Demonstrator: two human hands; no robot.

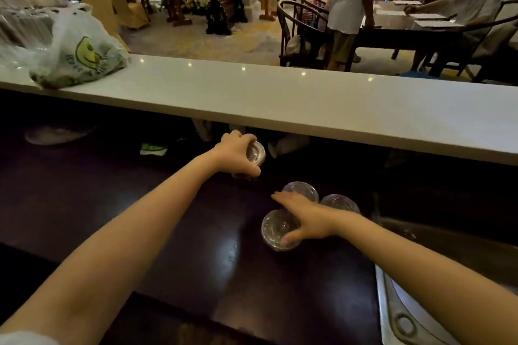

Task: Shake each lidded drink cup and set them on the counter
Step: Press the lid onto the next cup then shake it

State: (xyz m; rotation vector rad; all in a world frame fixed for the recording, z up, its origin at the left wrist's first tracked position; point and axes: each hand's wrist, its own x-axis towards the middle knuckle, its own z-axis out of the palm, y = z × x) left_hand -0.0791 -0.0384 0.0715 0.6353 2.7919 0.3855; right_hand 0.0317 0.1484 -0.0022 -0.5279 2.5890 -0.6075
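Long white upper bench [280, 98] runs across the room, w/ a dark lower bench [196, 218] under its near edge. Metal sink [420, 302] is at the lower bench's right end. Smiley-print plastic bag [81, 56] lies on the white top, far left. L hand [235, 154] reaches over the dark bench, fingers [246, 169] clamped round a lidded cup [255, 152] just below the white edge; can't tell if it's lifted or standing. R hand [305, 218] holds nothing, its fingers apart & straight over three more lidded cups grouped on the dark bench. These are near cup [273, 230] w/ thumb over its rim, far cup [301, 190], and right cup [340, 202] near the sink.
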